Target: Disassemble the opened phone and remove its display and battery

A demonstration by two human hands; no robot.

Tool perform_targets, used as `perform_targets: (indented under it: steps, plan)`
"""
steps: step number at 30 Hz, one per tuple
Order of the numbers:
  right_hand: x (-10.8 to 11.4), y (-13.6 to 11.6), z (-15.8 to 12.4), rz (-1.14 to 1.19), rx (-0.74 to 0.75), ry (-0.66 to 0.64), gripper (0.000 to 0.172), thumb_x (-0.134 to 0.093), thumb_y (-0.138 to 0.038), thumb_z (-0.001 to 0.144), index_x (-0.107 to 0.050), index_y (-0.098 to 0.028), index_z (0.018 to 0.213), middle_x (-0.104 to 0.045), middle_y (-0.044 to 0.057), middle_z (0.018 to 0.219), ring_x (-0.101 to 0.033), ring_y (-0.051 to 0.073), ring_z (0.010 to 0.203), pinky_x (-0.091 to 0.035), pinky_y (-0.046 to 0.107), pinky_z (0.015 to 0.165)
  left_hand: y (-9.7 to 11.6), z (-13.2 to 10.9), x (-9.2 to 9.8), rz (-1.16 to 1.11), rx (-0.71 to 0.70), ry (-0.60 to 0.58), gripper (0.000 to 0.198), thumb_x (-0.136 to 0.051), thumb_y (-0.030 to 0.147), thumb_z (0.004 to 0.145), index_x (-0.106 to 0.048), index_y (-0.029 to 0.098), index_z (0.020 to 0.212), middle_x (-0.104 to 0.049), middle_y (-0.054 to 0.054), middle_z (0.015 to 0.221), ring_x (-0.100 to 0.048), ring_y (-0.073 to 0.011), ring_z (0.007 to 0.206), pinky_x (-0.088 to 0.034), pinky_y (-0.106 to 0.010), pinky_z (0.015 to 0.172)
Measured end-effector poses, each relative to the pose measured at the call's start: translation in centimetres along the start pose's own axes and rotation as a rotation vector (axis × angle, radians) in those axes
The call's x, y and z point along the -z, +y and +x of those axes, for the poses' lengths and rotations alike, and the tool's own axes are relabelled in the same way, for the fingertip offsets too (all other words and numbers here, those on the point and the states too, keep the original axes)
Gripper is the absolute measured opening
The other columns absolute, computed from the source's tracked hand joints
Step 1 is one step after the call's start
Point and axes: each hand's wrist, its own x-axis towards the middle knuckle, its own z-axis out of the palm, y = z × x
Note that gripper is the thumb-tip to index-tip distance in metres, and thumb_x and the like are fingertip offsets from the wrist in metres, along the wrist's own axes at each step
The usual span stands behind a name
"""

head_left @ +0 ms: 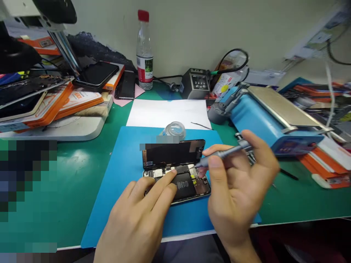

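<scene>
An opened smartphone (182, 184) lies on the blue mat (109, 204), its battery and inner parts bare. Its screen half (172, 155) stands tilted up along the far edge. My left hand (139, 212) is on the phone's left part, fingertips pressing on the inner parts; its thumb is hidden. Between the fingers of my right hand (236, 182) is a grey screwdriver (226, 155), held slanted. Its thin tip points down at the upper inner parts, near the raised screen; whether it touches cannot be made out. Behind the screen sits a small clear round container (175, 129).
A white sheet (167, 113) lies behind the mat. At the back stand a red-capped bottle (144, 54) and a grey control box (194, 84). A blue machine (274, 120) is on the right. Phones and orange boxes (79, 102) are piled left, beneath a metal stand (64, 47).
</scene>
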Motion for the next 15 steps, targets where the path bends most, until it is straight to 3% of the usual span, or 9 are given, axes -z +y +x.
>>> perform_targets:
  steps: [4,8,12,15]
  plan:
    - [0.4,-0.1,-0.2,0.075,-0.027,0.019,0.055,-0.059,-0.019,0.103,-0.042,-0.034,0.153,-0.065,0.004,0.108,-0.067,0.018,0.097,-0.061,0.036,0.079,0.1,0.6,0.3,0.075,-0.055,-0.132,0.028,-0.053,0.000,0.095,-0.068,0.020,0.107,-0.073,-0.006,0.139,-0.063,-0.0284,0.092,-0.052,-0.040,0.073]
    - [0.7,-0.3,-0.1,0.098,-0.033,0.094,0.053,-0.061,-0.020,0.102,-0.043,-0.032,0.152,-0.066,0.004,0.103,-0.066,0.017,0.093,-0.060,0.034,0.078,0.5,1.8,0.6,0.078,-0.017,-0.254,0.040,-0.053,-0.008,0.087,-0.066,0.021,0.111,-0.074,-0.006,0.132,-0.067,-0.0271,0.093,-0.057,-0.039,0.075]
    - [0.8,-0.4,0.3,0.139,-0.062,0.121,0.054,-0.065,-0.023,0.100,-0.046,-0.031,0.149,-0.068,0.004,0.102,-0.066,0.017,0.088,-0.056,0.029,0.068,0.8,2.9,1.0,-0.042,0.129,-0.278,0.031,-0.051,-0.003,0.096,-0.065,0.022,0.108,-0.076,-0.004,0.113,-0.068,-0.0233,0.092,-0.059,-0.036,0.079]
    - [0.8,-0.4,0.6,0.165,-0.062,0.146,0.057,-0.072,-0.025,0.095,-0.049,-0.031,0.148,-0.070,0.004,0.102,-0.067,0.017,0.086,-0.055,0.029,0.064,0.7,2.8,1.3,-0.109,0.140,-0.241,0.022,-0.054,0.004,0.102,-0.067,0.021,0.105,-0.077,-0.004,0.111,-0.069,-0.0223,0.098,-0.060,-0.035,0.084]
